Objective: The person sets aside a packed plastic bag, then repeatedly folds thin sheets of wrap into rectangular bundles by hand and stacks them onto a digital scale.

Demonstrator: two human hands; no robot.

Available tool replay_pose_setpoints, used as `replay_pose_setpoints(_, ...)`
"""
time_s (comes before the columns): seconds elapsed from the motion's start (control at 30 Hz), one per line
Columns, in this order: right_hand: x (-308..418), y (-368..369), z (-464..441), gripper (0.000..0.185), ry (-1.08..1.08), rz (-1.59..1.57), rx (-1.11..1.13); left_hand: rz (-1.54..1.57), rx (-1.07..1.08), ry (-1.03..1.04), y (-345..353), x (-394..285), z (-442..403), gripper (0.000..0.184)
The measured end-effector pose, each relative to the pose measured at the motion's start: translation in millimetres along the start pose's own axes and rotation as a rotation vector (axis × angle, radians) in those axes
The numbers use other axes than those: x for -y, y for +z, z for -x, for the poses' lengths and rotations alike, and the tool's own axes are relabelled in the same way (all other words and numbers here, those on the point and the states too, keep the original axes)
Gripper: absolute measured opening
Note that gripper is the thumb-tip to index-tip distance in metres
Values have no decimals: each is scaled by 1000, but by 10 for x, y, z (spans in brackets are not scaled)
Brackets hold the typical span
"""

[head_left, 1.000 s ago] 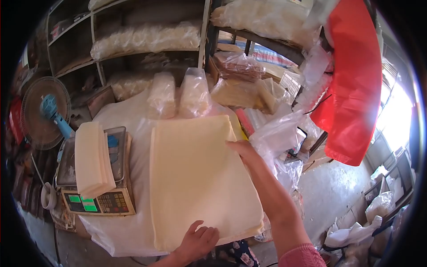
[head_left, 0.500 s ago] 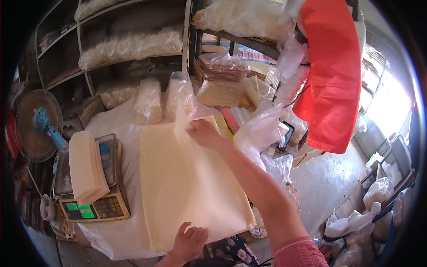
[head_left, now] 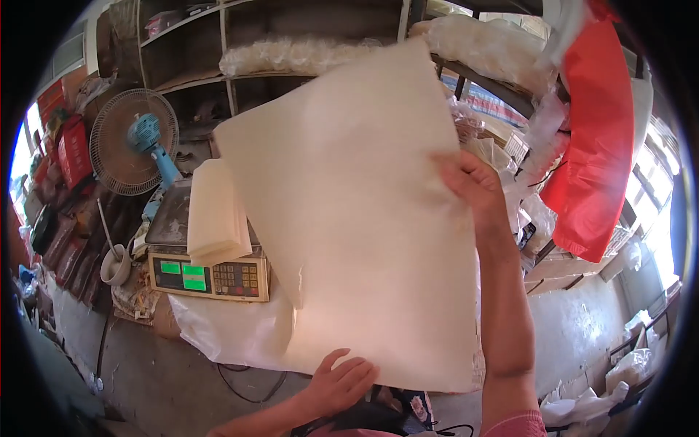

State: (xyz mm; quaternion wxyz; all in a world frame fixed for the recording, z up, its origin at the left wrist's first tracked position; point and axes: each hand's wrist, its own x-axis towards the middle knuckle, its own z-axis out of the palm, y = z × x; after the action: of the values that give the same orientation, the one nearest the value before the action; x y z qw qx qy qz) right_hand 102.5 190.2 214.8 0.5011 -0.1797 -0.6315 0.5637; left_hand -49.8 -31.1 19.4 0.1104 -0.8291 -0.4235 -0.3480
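A large, thin cream sheet (head_left: 349, 218) is raised in front of me, its far end lifted and its near edge low over the table. My right hand (head_left: 472, 178) is closed on the sheet's right edge, slightly blurred. At the near edge, my left hand (head_left: 342, 379) rests with fingers stretched out over the sheet. A folded cream stack of sheets (head_left: 215, 211) lies on a digital scale (head_left: 240, 280) to the left. The raised sheet hides most of the table and whatever lies under it.
A blue fan (head_left: 145, 135) stands behind the scale, with a white cup (head_left: 115, 266) beside it. Shelves at the back hold bagged goods (head_left: 291, 57). Red fabric (head_left: 597, 138) hangs at the right. Plastic covering (head_left: 226, 328) drapes the table's front left.
The sheet's far end has come up off the stack, with my right hand now holding its right edge. My left hand stays at the near edge. The view has turned left.
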Motion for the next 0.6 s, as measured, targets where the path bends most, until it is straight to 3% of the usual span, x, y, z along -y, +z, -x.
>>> replay_pose_setpoints(0.13, -554, -626, -99, 23, 109, -78, -64, -7, -42, 19, -233, -157, -23, 23)
replay_pose_setpoints(0.2, -994, -988, -67, 24, 302, 419, -100, -25, -44, 29, -292, -205, -11, 22)
replay_pose_setpoints(0.23, -974, -954, 50, 24, 303, 420, -108, -27, 14, 23, -319, -217, 2, 21)
replay_pose_setpoints(0.3, -950, -800, 394, 27, 295, 1387, -149, -26, 74, 12, -349, -226, 29, 19)
replay_pose_setpoints(0.37, -1003, -864, 751, 33, 193, 1252, -58, 19, 165, -11, -371, -221, 57, 23)
replay_pose_setpoints(0.43, -1031, -933, 1131, 40, 199, 1223, 169, 60, 199, -41, -480, -175, 12, 22)
replay_pose_setpoints(0.5, -1032, -976, 1447, 45, -25, 1217, 479, 102, 228, -63, -612, -88, -106, 20)
replay_pose_setpoints(0.6, -823, -793, 1744, 51, 59, 1201, 662, 118, 181, -49, -760, 137, -360, 19)
